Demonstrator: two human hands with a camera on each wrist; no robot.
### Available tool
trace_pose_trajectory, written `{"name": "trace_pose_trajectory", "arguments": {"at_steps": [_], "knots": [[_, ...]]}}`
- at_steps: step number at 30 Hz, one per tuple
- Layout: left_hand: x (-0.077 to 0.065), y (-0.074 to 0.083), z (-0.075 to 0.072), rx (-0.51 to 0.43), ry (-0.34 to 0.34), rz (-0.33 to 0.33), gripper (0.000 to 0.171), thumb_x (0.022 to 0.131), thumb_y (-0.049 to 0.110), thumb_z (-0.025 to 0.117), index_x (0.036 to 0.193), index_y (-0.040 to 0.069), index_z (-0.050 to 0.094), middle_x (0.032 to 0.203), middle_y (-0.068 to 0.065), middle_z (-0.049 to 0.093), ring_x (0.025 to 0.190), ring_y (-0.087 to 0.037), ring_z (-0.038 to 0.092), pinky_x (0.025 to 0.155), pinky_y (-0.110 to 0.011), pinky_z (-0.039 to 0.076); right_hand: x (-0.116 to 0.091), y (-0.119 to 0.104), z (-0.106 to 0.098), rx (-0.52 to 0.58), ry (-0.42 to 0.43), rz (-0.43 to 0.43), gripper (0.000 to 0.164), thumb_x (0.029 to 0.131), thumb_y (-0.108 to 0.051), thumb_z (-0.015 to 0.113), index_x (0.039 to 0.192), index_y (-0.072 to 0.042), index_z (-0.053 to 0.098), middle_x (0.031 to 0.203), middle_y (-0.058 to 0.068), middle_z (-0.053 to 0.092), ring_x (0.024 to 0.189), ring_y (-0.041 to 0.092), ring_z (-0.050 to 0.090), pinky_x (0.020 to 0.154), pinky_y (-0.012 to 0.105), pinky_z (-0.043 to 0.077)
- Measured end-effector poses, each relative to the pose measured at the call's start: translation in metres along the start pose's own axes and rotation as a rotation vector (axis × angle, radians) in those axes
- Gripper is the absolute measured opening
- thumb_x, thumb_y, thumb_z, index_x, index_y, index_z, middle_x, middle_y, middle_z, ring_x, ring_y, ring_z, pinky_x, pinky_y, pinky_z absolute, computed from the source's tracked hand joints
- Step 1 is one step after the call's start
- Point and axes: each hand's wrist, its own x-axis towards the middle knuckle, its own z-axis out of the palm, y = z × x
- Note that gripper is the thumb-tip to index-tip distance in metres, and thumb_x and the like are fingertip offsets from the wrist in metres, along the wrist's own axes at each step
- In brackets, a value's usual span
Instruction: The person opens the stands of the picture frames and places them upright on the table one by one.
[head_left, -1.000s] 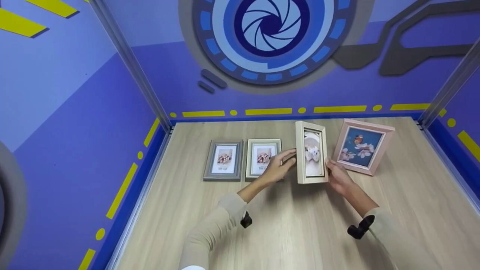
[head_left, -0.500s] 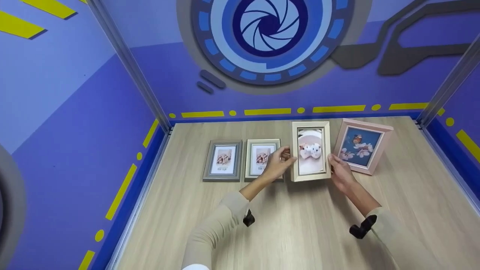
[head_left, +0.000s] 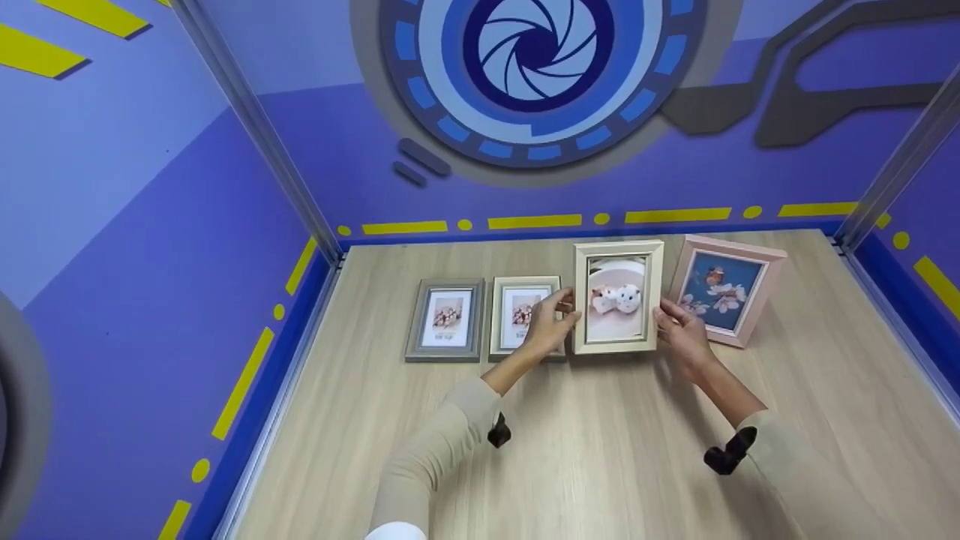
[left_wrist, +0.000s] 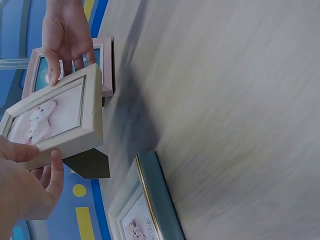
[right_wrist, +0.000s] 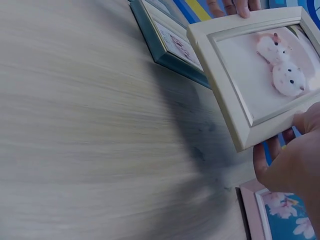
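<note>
A cream picture frame [head_left: 618, 349] with a photo of two white, round, animal-like figures is held upright between both hands. My left hand [head_left: 549, 326] pinches its left side, thumb on the front and fingers behind. On the opposite side my right hand [head_left: 684, 337] grips the edge, the thumb again at the front. In the left wrist view the cream picture frame [left_wrist: 92, 117] shows a dark stand flap [left_wrist: 90, 163] sticking out behind it. Its shadow falls on the table beneath, in both wrist views.
A pink picture frame [head_left: 757, 300] with a blossom picture stands at the right. Left of the hands lie a grey picture frame [head_left: 412, 322] and a champagne-coloured picture frame [head_left: 499, 300], partly covered by the left hand. Blue panels [head_left: 330, 165] wall in the wooden table [head_left: 585, 450].
The cream picture frame has turned from an angled, narrow view to face the head camera, and has shifted slightly left. Both hands keep hold of it; the other frames stay put.
</note>
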Motion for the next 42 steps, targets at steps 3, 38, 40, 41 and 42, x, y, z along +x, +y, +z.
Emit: {"name": "trace_pose_trajectory", "arguments": {"at_steps": [3, 38, 40, 41, 42], "knots": [[0.005, -0.005, 0.004, 0.026, 0.012, 0.005, 0.041, 0.088, -0.003, 0.069, 0.129, -0.002, 0.065, 0.111, -0.017, 0.075, 0.095, -0.02, 0.071, 0.087, -0.023, 0.055, 0.001, -0.001, -0.002, -0.015, 0.027, -0.012, 0.057, 0.107, -0.021, 0.05, 0.156, 0.004, 0.034, 0.116, -0.016, 0.065, 0.093, -0.009, 0.064, 0.086, 0.014, 0.055], [0.053, -0.029, 0.03, 0.154, 0.2, -0.064, 0.038, 0.086, -0.006, 0.068, 0.123, 0.004, 0.072, 0.111, -0.012, 0.078, 0.099, -0.022, 0.076, 0.093, -0.027, 0.058, 0.031, 0.003, 0.013, -0.121, 0.08, -0.03, 0.06, 0.104, -0.001, 0.046, 0.158, 0.005, 0.022, 0.163, 0.027, 0.025, 0.154, 0.034, 0.026, 0.125, 0.043, 0.026], [0.053, -0.031, 0.03, 0.155, 0.197, -0.076, 0.039, 0.086, -0.006, 0.068, 0.124, 0.005, 0.072, 0.112, -0.011, 0.078, 0.099, -0.022, 0.076, 0.093, -0.027, 0.058, 0.032, 0.005, 0.012, -0.105, 0.072, -0.028, 0.06, 0.104, 0.0, 0.045, 0.159, 0.006, 0.021, 0.163, 0.028, 0.023, 0.155, 0.034, 0.023, 0.126, 0.044, 0.024], [0.053, -0.031, 0.031, 0.147, 0.193, -0.08, 0.04, 0.086, -0.006, 0.067, 0.124, 0.005, 0.072, 0.113, -0.012, 0.078, 0.099, -0.022, 0.076, 0.094, -0.028, 0.058, 0.032, 0.005, 0.012, -0.096, 0.071, -0.028, 0.061, 0.104, 0.001, 0.045, 0.159, 0.006, 0.02, 0.163, 0.028, 0.022, 0.155, 0.035, 0.023, 0.126, 0.044, 0.024], [0.053, -0.032, 0.031, 0.143, 0.19, -0.084, 0.041, 0.086, -0.005, 0.068, 0.125, 0.005, 0.072, 0.113, -0.012, 0.078, 0.099, -0.022, 0.076, 0.093, -0.028, 0.058, 0.032, 0.006, 0.012, -0.088, 0.072, -0.029, 0.061, 0.103, 0.001, 0.045, 0.159, 0.006, 0.02, 0.164, 0.028, 0.022, 0.155, 0.035, 0.023, 0.126, 0.044, 0.024]]}}
